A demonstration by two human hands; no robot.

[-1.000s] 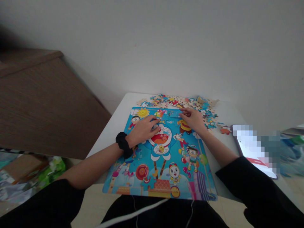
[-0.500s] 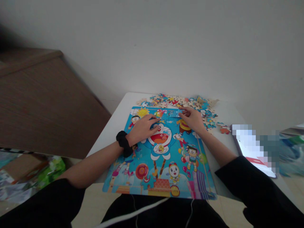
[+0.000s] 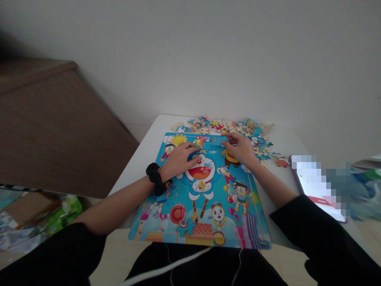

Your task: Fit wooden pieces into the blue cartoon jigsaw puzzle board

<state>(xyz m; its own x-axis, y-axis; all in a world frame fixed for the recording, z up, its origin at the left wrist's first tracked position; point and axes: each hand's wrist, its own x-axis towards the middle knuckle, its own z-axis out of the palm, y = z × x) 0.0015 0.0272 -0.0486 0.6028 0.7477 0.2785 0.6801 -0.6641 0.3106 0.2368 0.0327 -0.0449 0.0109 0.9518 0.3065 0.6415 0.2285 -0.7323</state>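
Note:
A blue cartoon puzzle board [image 3: 178,186] lies on the white table, with a large blue-and-white cat figure in its middle. Across the upper left part rests my left hand [image 3: 180,159], fingers loosely stretched over the picture near the cat's head; a black scrunchie [image 3: 156,178] circles that wrist. At the board's top edge, my right hand [image 3: 239,147] pinches a blue puzzle piece [image 3: 218,142] between thumb and fingers. The piece lies almost flat against the picture; whether it is fitted in I cannot tell. A small joined cluster of blue pieces [image 3: 186,229] sits near the bottom edge.
Behind the board and to its right, loose puzzle pieces [image 3: 253,129] are heaped on the table [image 3: 151,139], against the wall. One orange-and-white piece [image 3: 281,161] lies near a phone [image 3: 315,186] on the right. A brown wooden cabinet [image 3: 59,131] stands left. A white cable [image 3: 166,268] crosses my lap.
The blue piece in my right hand has tipped down flatter onto the board, its bright glare gone. My left hand has stayed in nearly the same place.

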